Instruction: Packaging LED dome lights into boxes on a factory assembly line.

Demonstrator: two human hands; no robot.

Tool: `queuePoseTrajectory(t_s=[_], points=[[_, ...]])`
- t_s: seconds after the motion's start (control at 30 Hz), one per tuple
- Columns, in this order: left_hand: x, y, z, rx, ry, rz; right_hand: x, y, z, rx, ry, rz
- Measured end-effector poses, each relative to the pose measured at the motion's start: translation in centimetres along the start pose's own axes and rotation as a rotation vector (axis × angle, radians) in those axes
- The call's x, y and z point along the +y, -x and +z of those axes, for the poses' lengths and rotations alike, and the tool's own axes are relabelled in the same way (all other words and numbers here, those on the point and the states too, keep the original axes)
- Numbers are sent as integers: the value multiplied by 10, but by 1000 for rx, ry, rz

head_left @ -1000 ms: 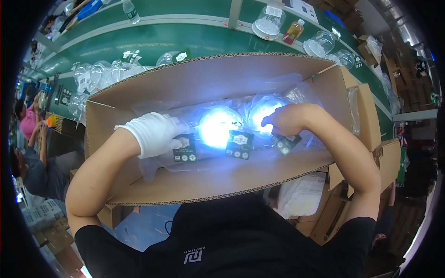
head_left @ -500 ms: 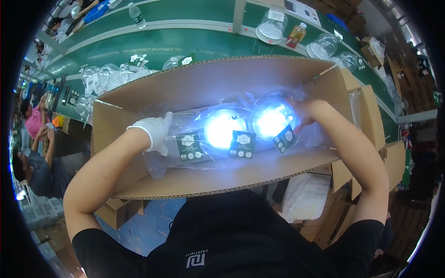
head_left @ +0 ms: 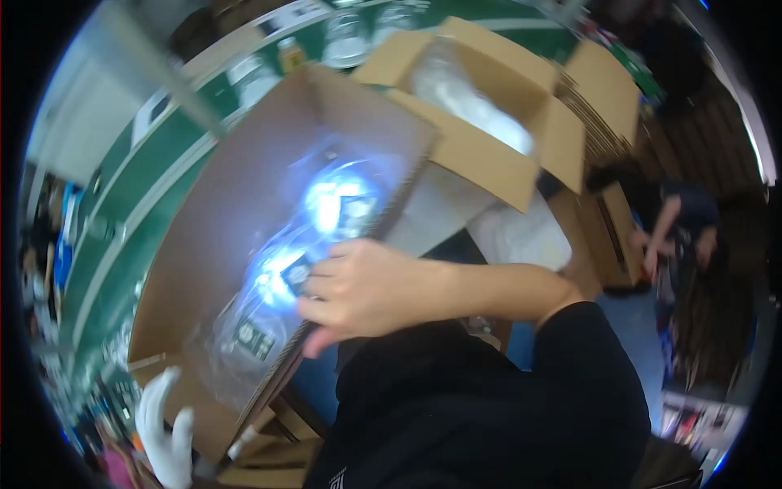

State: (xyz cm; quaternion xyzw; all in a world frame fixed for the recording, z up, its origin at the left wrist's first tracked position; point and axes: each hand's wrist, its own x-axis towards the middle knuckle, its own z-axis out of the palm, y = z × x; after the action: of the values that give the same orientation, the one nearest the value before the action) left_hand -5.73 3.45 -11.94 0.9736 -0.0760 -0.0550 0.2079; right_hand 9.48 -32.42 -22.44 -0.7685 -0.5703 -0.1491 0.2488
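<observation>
A long cardboard box lies tilted across the view. Inside are clear plastic-bagged lamps with dark green tags; two shine brightly, including the far lamp and the nearer lamp, their shapes washed out by glare. My bare right hand has its fingers hooked over the box's near wall, thumb outside. At the box's lower left end, my white-gloved left hand has fingers and thumb apart and holds nothing; whether it touches the cardboard is unclear.
An open carton with bubble-like clear wrap stands on the far right. Several clear domes and a bottle sit on the green bench. A white bag lies beyond my right forearm. Another person is at the right.
My view has swung to the right, and the box now appears slanted. My right hand has left the lamps for the near wall; my left hand has come out of the box.
</observation>
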Motion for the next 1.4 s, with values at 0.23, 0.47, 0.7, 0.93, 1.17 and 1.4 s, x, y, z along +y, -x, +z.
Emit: queuePoseTrajectory(t_s=[0.23,0.47,0.7,0.93,1.17,1.4], points=[[-13,-1,52,634,-139,293,10,6,55,683,216,-170],[-8,-11,81,591,-10,422,-38,-9,9,839,299,-173],[4,-12,133,535,171,518,-99,34,-74,924,535,-107],[35,-9,177,498,314,622,-155,103,-133,911,711,31],[59,-6,205,472,437,695,-210,210,-239,742,1135,361],[63,-10,231,385,566,641,-271,309,-304,770,1410,853]])
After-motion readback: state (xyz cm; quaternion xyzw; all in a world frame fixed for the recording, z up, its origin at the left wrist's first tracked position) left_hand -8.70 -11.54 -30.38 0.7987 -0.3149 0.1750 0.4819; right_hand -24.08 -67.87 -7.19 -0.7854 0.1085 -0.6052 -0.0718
